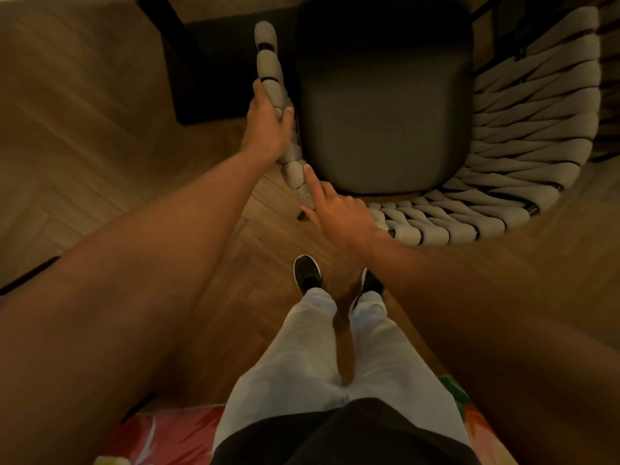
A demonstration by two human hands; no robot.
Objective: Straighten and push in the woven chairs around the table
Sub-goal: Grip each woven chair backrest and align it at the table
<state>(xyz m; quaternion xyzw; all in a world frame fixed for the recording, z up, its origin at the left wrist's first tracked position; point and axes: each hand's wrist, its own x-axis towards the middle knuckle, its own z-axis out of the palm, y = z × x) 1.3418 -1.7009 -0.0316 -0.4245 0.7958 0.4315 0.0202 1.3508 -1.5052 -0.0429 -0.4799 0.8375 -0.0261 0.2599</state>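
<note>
Dark shirt hem and pale grey trousers [322,357] fill the bottom centre, black sneakers [307,273] on brown herringbone wood floor [84,129]. Grey woven-rope chair with dark cushioned seat [385,105] sits upper centre to right, its front tucked toward the dark table leg [181,62] at upper left; table edge barely shows at top. Left hand [268,125] grips the woven arm rail, fingers curled round it. Right hand [339,213] rests on the curved back rim, fingers mostly straight, forefinger pointing along the rail. Judgement: rigid frame, moderate weight, rope gives good grip, should slide easily on wood; hold by rail and back rim. Dim warm light; red patterned fabric [174,434] at bottom left.
</note>
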